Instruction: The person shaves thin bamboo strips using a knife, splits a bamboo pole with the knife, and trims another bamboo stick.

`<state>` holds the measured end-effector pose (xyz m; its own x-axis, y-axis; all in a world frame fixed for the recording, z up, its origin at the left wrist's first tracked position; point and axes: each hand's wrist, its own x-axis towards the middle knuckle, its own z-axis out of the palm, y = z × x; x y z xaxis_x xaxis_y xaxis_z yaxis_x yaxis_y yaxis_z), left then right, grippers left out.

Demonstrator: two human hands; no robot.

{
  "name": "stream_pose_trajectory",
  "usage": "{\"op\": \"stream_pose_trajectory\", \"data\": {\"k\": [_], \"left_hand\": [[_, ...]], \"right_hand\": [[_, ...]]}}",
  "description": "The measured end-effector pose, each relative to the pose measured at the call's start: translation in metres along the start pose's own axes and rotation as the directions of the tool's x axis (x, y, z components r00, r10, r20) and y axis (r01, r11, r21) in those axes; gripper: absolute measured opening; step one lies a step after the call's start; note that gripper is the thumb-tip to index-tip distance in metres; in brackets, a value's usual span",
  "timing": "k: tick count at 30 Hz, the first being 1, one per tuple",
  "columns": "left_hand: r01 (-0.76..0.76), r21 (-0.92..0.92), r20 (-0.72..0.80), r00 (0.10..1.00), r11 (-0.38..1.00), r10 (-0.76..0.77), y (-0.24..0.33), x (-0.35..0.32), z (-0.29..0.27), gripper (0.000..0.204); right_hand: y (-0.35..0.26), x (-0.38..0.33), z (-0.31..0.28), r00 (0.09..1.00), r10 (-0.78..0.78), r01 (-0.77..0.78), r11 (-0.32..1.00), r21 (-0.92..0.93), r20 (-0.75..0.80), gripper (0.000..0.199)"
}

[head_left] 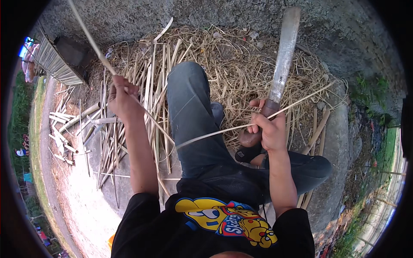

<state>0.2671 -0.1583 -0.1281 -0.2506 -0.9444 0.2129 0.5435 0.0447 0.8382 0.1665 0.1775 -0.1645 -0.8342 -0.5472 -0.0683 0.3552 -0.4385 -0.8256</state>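
left hand [122, 98] clamped on the strip [92, 45], right hand [270, 127] clamped on the knife [282, 69]: best keep the strip taut and the blade angled away.

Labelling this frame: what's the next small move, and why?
Probably draw the strip further along the blade. The left hand grips the strip's upper end, the right hand holds the knife handle with another length crossing it, and the strip bends over the knee.

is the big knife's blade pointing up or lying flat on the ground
Pointing up: the right hand grips the knife by its handle, blade raised off the straw.
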Motion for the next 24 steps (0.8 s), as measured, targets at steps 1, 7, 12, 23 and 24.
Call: {"op": "stream_pose_trajectory", "data": {"k": [1,7,12,23,24], "left_hand": [[-0.053,0.034,-0.199,0.978,0.998,0.059,0.017,0.019,-0.010,0.026],[-0.364,0.168,-0.100,0.918,0.916,0.383,0.068,0.095,-0.073,0.025],[-0.174,0.246,0.356,0.931,0.954,0.079,0.049,0.043,-0.012,0.021],[0.143,0.476,0.617,0.649,0.868,-0.445,0.005,-0.033,0.020,0.033],[0.212,0.527,0.618,0.568,0.823,-0.543,0.006,-0.040,0.020,0.035]], "right_hand": [[0.004,-0.005,-0.023,0.998,-0.053,0.049,0.994,-0.102,-0.040,0.027],[-0.072,0.008,-0.102,0.866,-0.308,0.056,0.843,-0.535,-0.395,0.036],[-0.087,0.025,-0.119,0.809,-0.416,0.032,0.737,-0.675,-0.416,0.063],[-0.057,-0.001,-0.058,0.919,-0.388,0.250,0.704,-0.664,-0.065,0.039],[-0.050,-0.002,-0.054,0.923,-0.385,0.249,0.660,-0.709,-0.034,0.038]]}}
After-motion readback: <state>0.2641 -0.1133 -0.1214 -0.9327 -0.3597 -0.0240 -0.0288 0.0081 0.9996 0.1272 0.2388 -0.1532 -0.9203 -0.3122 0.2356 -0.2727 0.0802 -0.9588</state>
